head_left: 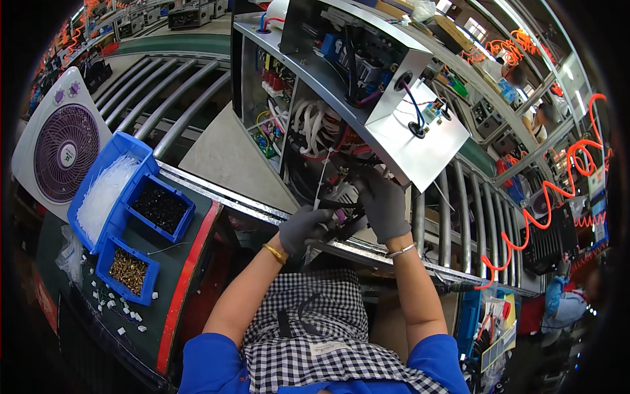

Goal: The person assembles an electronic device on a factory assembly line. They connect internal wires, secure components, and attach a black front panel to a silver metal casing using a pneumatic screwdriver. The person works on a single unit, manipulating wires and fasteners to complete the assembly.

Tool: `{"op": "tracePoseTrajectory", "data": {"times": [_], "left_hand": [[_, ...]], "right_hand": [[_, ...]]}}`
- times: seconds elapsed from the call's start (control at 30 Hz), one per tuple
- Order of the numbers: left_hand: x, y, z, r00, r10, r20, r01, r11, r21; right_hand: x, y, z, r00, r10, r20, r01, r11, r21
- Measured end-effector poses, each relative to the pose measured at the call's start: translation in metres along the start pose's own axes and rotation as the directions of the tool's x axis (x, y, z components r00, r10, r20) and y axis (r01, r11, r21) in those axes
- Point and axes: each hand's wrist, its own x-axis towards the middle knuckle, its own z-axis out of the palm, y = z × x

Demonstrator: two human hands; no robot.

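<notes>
With the left hand (304,230) pinching a white strip (323,176) and the right hand (386,205), its grip hidden, inside the open machine (328,93) just ahead, over-pulling could snap the strip.

Grey gloves (386,209), black-and-white checked apron (344,315)

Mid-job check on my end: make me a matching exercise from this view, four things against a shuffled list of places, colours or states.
1. left hand
2. brass-coloured fasteners
3. box fan
4. coiled hose

A. orange, toward the right
B. gripping a white cable tie
C. white and dark purple, far left
D. in a small blue bin

Pairs: 1-B, 2-D, 3-C, 4-A
</notes>
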Motion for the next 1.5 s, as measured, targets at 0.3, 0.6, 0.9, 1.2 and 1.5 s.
{"op": "tracePoseTrajectory", "data": {"times": [0.3, 0.6, 0.9, 1.2, 1.5], "left_hand": [[-0.021, -0.010, 0.010, 0.886, 0.135, -0.443, -0.141, 0.990, 0.021], [-0.035, -0.014, -0.012, 0.599, 0.721, -0.349, -0.158, 0.534, 0.831], [-0.016, 0.001, -0.001, 0.695, 0.631, -0.343, -0.454, 0.756, 0.471], [-0.006, 0.005, -0.008, 0.755, 0.581, -0.305, -0.452, 0.797, 0.400], [-0.008, 0.004, -0.012, 0.756, 0.600, -0.262, -0.514, 0.791, 0.330]], "right_hand": [[0.008, -0.029, 0.006, 0.954, -0.175, 0.243, 0.192, 0.980, -0.047], [0.016, -0.032, 0.020, 0.922, -0.224, 0.316, 0.202, 0.974, 0.102], [0.022, -0.028, 0.018, 0.888, -0.213, 0.407, 0.251, 0.967, -0.043], [0.027, -0.026, 0.016, 0.872, -0.263, 0.413, 0.290, 0.957, -0.004], [0.026, -0.020, 0.017, 0.869, -0.299, 0.395, 0.310, 0.950, 0.036]]}}
